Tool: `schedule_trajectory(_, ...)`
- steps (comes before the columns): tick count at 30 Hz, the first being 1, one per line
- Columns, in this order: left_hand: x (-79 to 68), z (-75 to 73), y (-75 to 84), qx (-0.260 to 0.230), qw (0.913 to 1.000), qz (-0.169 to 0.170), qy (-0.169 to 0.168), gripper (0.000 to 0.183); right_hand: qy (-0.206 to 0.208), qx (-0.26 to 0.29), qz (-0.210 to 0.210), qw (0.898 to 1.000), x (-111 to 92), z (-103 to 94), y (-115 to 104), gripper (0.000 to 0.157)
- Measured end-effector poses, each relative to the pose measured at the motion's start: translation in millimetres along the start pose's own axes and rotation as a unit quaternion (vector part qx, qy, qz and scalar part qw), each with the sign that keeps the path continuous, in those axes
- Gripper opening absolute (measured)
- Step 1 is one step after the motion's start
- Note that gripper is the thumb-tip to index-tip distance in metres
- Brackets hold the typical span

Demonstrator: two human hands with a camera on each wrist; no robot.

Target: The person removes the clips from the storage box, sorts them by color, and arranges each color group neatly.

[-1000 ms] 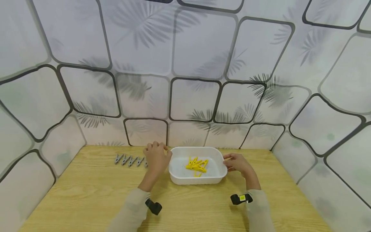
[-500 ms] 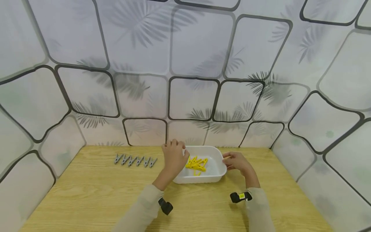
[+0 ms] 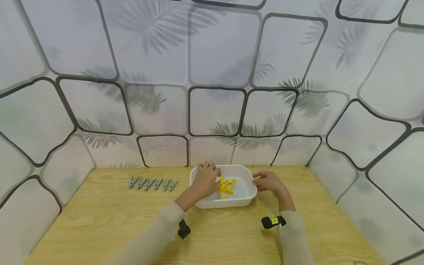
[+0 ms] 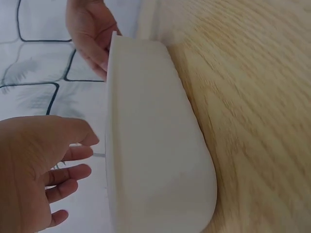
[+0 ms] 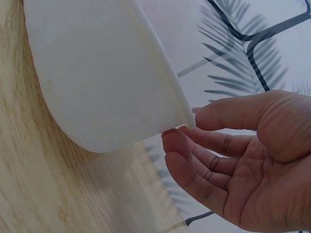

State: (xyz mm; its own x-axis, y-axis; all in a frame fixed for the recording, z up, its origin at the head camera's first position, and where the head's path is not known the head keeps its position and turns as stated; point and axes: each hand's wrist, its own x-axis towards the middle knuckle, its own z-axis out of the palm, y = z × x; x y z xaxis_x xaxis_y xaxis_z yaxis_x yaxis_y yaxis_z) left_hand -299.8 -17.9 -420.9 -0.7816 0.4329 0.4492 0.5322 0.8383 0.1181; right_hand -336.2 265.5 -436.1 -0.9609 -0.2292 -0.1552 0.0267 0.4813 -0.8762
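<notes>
A white plastic tub (image 3: 228,203) stands on the table, with several yellow clothespins (image 3: 227,188) heaped on its floor. My left hand (image 3: 206,180) is above the tub's left part, hiding some of the yellow pins. In the left wrist view that hand (image 4: 36,165) has loosely bent fingers, thumb and fingertips apart, with nothing seen between them; it is beside the tub's rim. At the tub's right end, my right hand (image 3: 269,182) pinches the rim. The right wrist view puts its thumb (image 5: 226,114) on the rim and its fingers beneath.
Left of the tub, several grey clothespins (image 3: 154,184) lie in a row on the wooden table (image 3: 99,224). Behind and at both sides rise patterned walls (image 3: 215,110). Each wrist carries a small black camera (image 3: 183,229).
My left hand has moved right, from beside the grey clothespins to over the tub, then lower towards the yellow ones. The row of grey pins has come fully into sight. My right hand keeps its place.
</notes>
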Motion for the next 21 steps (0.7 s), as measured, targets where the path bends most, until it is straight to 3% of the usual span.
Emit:
schedule_trajectory(3,2.8,-0.5,-4.8,0.0,0.998,0.021,-0.06,0.022,0.0,0.001,0.001,1.0,0.0,-0.2,-0.7,0.041)
schedule_trajectory(7,6.8,1.1,-13.1,0.008,0.9939,0.041,-0.102,0.026,-0.001,0.001,-0.002,1.0,-0.2,-0.8,-2.5,0.042)
schedule_trajectory(13,8.3,6.2,-27.6,0.007,0.9869,0.032,-0.158,0.022,-0.001,0.002,0.0,1.0,-0.1,-0.6,-5.9,0.042)
schedule_trajectory(21,4.6,15.7,-34.0,-0.01,0.9837,0.022,-0.178,0.018,0.002,0.0,0.011,1.0,-1.3,0.5,-4.5,0.041)
